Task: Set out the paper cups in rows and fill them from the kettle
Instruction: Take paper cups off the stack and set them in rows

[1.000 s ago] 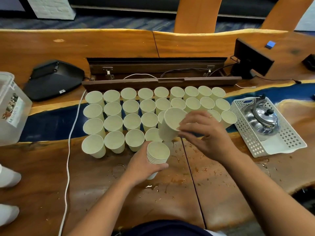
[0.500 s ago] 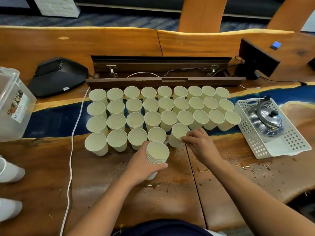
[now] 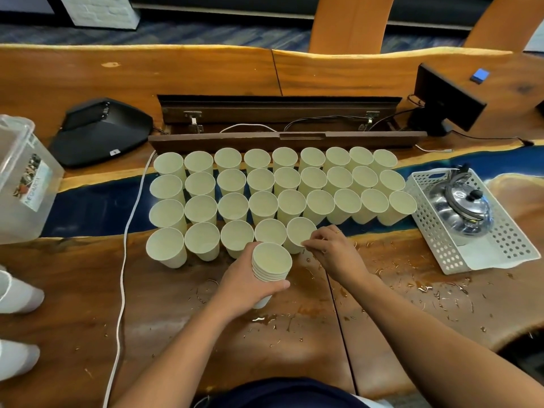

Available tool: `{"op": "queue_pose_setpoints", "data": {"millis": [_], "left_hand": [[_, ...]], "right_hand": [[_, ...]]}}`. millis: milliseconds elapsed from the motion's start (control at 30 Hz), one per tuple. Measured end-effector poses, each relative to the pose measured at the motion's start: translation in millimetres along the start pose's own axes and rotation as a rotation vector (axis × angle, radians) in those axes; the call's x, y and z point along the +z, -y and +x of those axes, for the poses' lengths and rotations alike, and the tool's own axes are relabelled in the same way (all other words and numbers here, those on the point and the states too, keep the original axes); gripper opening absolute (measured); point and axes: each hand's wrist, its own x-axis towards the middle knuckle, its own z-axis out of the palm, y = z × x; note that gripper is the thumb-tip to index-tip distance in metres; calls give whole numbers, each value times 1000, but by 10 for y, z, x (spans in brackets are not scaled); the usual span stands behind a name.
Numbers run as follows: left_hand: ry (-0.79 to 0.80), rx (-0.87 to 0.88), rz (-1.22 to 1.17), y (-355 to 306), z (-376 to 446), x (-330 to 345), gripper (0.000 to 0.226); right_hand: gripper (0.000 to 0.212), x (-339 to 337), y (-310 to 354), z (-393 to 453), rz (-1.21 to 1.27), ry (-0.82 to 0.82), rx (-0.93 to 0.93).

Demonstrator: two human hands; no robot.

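Paper cups: light, thin, easily crushed. Left hand (image 3: 247,282) wraps the stack (image 3: 270,267); right hand (image 3: 332,254) pinches the newest cup (image 3: 298,232) at its rim, the best hold

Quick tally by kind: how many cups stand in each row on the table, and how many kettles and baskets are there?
Back row: 9 cups
Second row: 9 cups
Third row: 9 cups
Front row: 5 cups
Standing cups total: 32
Kettle: 1
Basket: 1
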Motion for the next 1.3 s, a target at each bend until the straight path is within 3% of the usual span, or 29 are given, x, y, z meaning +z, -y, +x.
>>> {"op": "queue_pose_setpoints", "data": {"millis": [267,533,767,1000,1300], "left_hand": [[-2,2,-4,-3,3,3,84],[3,6,-20,-3,-2,2,83],[-5,25,-88,-46,-11,74,77],[-24,56,-92,-93,-79,196,73],[-15,84,-72,-318,-76,427,81]], "right_hand": [[22,-11,-20,39,-20,-7,-21],[44,-252,202,21,121,-68,17],[29,-559,616,-236,299,-15,-301],[29,-602,611,-291,224,225,-334],[17,-900,418,-326,142,150,-293]]}}
